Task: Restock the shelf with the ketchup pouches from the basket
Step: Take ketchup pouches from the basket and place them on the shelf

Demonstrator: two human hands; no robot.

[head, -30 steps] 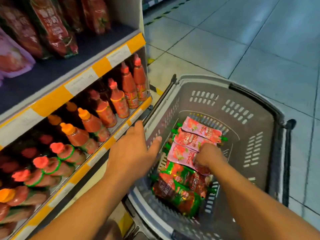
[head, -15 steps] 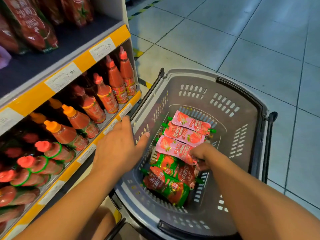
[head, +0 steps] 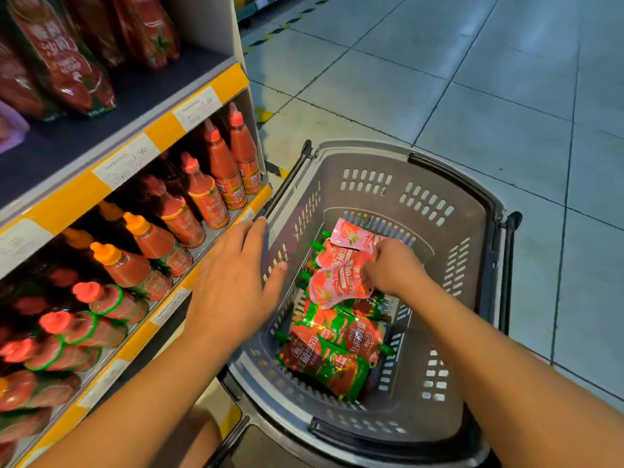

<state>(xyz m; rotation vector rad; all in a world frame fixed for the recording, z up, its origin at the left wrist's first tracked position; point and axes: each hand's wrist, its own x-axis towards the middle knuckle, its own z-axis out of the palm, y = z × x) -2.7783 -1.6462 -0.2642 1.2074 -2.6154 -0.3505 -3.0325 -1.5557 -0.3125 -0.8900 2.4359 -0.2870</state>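
— How far along?
— Barely begun: the right hand (head: 391,268) pinches one pink foil ketchup pouch (head: 337,285) inside the grey plastic basket (head: 472,211).
— The left hand (head: 233,282)?
— Spread wide, holding nothing; green pouches (head: 331,352) remain unshelved.

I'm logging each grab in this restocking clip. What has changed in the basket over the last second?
The right hand has gathered pink pouches; the nearest one, flat before, is now lifted and bunched in its grip. The left hand stays open over the basket's left rim. The green pouches and the shelf bottles have not moved.
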